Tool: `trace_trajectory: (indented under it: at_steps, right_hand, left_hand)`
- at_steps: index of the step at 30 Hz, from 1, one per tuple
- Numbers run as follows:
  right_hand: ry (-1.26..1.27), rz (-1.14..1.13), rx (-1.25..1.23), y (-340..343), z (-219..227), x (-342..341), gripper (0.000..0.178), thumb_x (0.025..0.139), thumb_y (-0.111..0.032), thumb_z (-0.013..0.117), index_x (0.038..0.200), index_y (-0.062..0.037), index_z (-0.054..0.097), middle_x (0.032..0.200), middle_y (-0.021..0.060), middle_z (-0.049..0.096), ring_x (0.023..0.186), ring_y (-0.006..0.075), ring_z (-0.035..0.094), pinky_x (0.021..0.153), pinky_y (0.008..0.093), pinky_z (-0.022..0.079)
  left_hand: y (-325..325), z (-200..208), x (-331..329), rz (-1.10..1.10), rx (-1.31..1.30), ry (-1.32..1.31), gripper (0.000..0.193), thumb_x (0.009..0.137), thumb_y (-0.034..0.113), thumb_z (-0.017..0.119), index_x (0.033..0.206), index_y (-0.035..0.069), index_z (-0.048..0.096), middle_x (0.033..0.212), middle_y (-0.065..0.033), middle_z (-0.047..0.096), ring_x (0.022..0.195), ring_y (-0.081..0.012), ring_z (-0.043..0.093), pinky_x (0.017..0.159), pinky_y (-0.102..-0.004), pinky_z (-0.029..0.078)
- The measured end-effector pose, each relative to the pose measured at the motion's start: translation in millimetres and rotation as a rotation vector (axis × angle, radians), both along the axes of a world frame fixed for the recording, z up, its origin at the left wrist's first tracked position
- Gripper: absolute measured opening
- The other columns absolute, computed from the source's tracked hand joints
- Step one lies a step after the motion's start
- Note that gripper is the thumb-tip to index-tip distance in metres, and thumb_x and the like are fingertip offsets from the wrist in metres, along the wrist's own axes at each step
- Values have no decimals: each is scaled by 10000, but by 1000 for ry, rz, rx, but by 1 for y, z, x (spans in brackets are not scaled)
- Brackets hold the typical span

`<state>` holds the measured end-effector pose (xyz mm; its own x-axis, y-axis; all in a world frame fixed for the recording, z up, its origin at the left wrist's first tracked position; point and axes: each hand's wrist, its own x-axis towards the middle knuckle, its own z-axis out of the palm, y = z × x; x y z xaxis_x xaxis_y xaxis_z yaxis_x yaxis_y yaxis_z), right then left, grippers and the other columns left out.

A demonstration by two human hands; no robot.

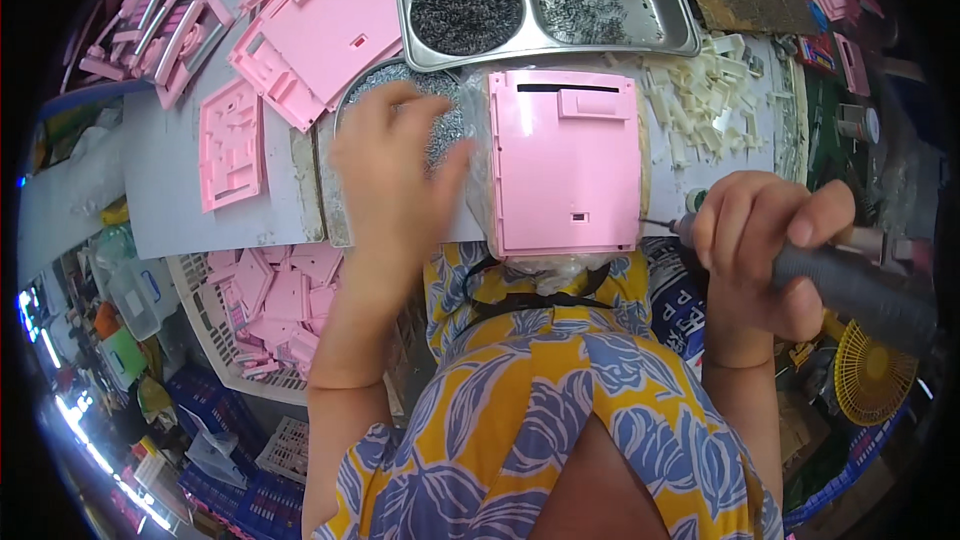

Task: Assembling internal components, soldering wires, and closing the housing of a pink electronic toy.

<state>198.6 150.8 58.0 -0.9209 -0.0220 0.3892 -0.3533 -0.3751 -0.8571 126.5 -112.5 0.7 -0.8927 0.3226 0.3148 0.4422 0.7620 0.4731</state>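
White counter (pixel 165 195) crowded with parts: overlapping pink plastic panels (pixel 330 30) and one separate pink piece (pixel 231 145) at left, a steel compartment tray (pixel 525 50) behind, a round dish (pixel 356 82) of small metal pieces (pixel 449 120), a plastic-wrapped pad (pixel 479 150) at the near edge, cream plastic pieces (pixel 708 100) at right.

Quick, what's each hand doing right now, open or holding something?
Left hand: half-curled over small metal pieces; whether it holds any cannot be told.
Right hand: holding a dark, thin-tipped screwdriver.

From afar, I see the panel (pixel 565 175) before the tray (pixel 652 25), a bowl (pixel 356 86) on its left, small parts (pixel 705 100) right
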Motion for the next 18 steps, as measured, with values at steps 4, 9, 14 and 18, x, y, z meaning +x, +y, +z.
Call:
trace_trajectory:
  at_steps: [4, 9, 14, 18]
  right_hand:
    - [1, 40, 33, 10, -1, -8, 390, 909, -313, 709, 1137, -104, 473, 597, -38, 438, 525, 116, 435, 531, 298, 405]
    - [-17, -47, 18, 13, -6, -9, 376, 918, -236, 703, 1155, -60, 470, 651, 7, 470, 566, 119, 450, 565, 311, 412]
    - [44, -78, -8, 13, -29, -23, 338, 908, -134, 659, 1152, 1, 468, 675, 54, 533, 549, 125, 494, 531, 310, 455]
    - [-5, -71, 54, 12, -40, -26, 297, 905, -143, 664, 1097, -26, 469, 662, 46, 528, 561, 134, 511, 548, 312, 460]
  left_hand:
    - [-36, -17, -10, -65, -244, -58, 126, 811, 199, 770, 888, 112, 721, 1012, -45, 627, 1012, -285, 575, 911, -452, 381]
    - [-34, -25, -30, 11, -207, 60, 103, 885, 196, 694, 854, 98, 688, 969, -59, 628, 997, -282, 577, 892, -455, 383]
    - [-47, -34, -49, -37, -305, 39, 137, 919, 190, 667, 842, 76, 666, 907, -55, 634, 924, -264, 588, 881, -435, 382]
    - [-47, -20, -50, -80, -189, 33, 126, 887, 168, 715, 847, 59, 668, 923, -46, 671, 912, -246, 604, 885, -409, 382]
